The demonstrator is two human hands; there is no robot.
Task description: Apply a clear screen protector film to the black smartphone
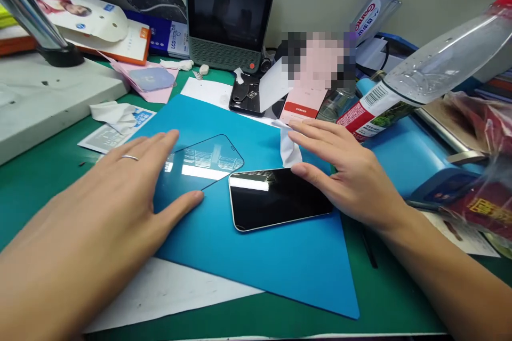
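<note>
A black smartphone [276, 198] lies face up on a blue mat [280, 261]. To its left on the mat rests a glass screen protector [204, 162] with a black border. My left hand [132, 181], a ring on one finger, lies flat and open with its fingers at the protector's left edge and the thumb below it. My right hand [344, 170] is open, its fingers stretched over a white wipe [288, 146] at the phone's upper right corner; the thumb touches the phone's top edge.
A small grey screen device [228, 10] stands at the back. Clear plastic bottles [424, 72] lean in from the right. Another phone [246, 97], packaging boxes [120, 37], torn wipe packets [112, 125] and a white slab [48, 101] crowd the green table [36, 181].
</note>
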